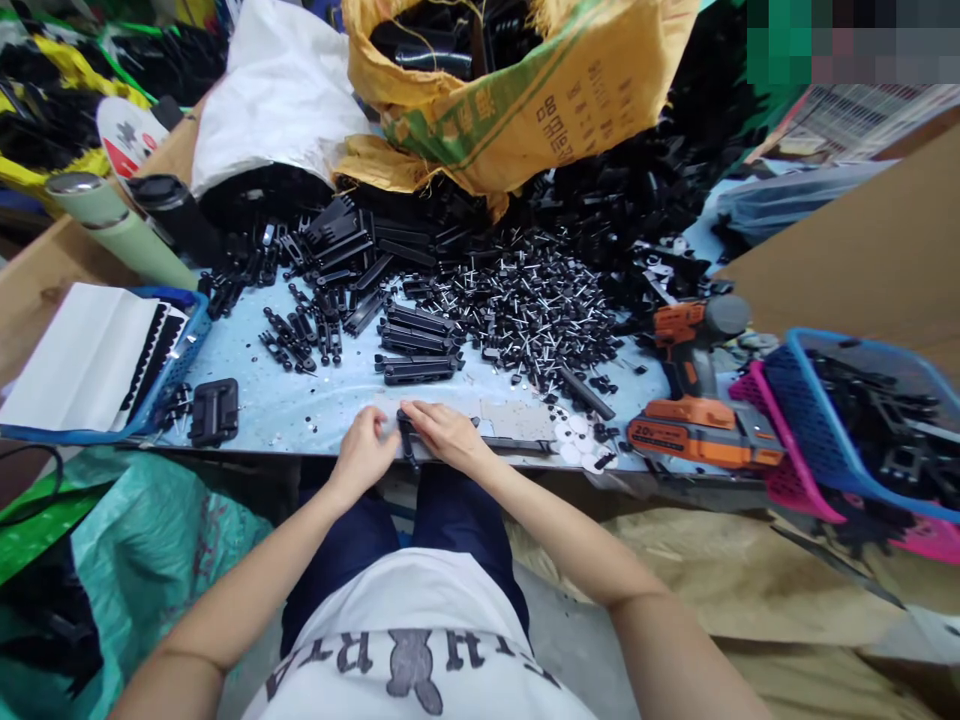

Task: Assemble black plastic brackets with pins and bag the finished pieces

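One black part (409,443). Runs near to far at counter (274,420) edge. Gripped by right hand (444,434); just leftward, left hand (365,446), curled, hold unclear.

Left hand (364,447) and right hand (446,435) at table edge (270,438), pin heap (551,305) beyond, drill (694,382) right, basket (184,362) left

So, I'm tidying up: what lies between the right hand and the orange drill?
In the head view, a long strip and pale board, nearer the right hand, then white discs by the drill.
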The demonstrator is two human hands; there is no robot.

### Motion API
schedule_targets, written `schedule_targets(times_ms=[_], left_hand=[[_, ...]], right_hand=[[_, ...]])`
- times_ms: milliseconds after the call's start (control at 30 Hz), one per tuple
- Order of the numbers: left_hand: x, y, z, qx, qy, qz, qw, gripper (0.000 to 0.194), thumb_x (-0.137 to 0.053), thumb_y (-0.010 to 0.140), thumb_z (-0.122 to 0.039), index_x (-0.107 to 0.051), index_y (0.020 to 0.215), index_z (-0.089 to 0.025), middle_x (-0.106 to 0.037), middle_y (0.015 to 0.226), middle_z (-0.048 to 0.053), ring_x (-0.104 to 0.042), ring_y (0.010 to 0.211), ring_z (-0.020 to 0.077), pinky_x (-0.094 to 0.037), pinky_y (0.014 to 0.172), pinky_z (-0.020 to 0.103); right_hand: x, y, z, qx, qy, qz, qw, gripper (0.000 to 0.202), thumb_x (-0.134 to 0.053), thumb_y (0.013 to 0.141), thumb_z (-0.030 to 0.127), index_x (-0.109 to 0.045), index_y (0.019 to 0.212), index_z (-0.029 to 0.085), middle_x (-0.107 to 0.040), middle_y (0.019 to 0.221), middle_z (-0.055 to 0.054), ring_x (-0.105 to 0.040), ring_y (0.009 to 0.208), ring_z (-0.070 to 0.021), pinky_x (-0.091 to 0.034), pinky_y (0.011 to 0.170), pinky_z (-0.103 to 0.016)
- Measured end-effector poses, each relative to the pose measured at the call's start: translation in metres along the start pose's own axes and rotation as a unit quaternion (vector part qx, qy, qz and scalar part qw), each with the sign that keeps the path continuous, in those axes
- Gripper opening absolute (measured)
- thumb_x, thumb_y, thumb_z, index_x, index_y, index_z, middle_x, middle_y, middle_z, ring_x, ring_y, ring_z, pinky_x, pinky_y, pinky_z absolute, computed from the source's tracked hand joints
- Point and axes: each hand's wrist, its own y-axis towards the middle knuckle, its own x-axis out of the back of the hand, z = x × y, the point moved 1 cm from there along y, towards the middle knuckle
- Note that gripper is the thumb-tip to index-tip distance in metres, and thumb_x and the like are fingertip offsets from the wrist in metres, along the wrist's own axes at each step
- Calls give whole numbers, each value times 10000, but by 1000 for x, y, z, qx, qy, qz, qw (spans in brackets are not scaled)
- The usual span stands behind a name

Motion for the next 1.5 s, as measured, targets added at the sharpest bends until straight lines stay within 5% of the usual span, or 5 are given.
schedule_targets(times_ms=[233, 733, 1233, 1367, 1500], left_hand=[[-31, -16, -19, 30, 255, 56, 965, 347, -435, 842, -410, -665, 830, -151, -681, 763, 127, -655, 743, 255, -432, 655, 318], [-35, -15, -6, -21, 289, -5, 957, 352, -407, 857, -345, -670, 837, -112, -685, 821, 174, -661, 764, 278, -426, 647, 318], [-35, -11, -3, -31, 293, -8, 956, 367, -392, 864, -326, -677, 874, -96, -683, 841, 183, -656, 802, 283, -427, 664, 321], [-26, -11, -4, -41, 292, 16, 955, 401, -357, 891, -348, -681, 875, -111, -681, 823, 169, -651, 790, 267, -433, 682, 323], [-3, -7, 8, -137, 245, 8, 960, 409, -341, 905, -374, -673, 954, -141, -664, 937, 178, -611, 938, 271, -431, 795, 348]], right_hand=[[-1, -1, -1, 1, -7, 82, 997, 564, -450, 861, 100, -349, 1402, 223, -531, 1238, -121, -530, 970, -214, -474, 845, -371], [-2, -2, -1, -19, 110, 26, 993, 697, -349, 775, -37, -282, 1430, 192, -578, 1154, -89, -509, 942, -194, -464, 842, -358], [-1, 3, 15, -107, -25, 108, 988, 593, -481, 816, 53, -411, 1372, 247, -559, 1150, -100, -495, 998, -241, -456, 823, -362], [10, 9, 21, -81, -26, 103, 991, 529, -457, 839, 72, -438, 1348, 214, -561, 1184, -121, -519, 1022, -237, -455, 847, -373], [39, -24, -3, -12, -28, 22, 999, 470, -474, 895, 276, -402, 1356, 213, -443, 1354, -127, -434, 1205, -240, -353, 1001, -447]])
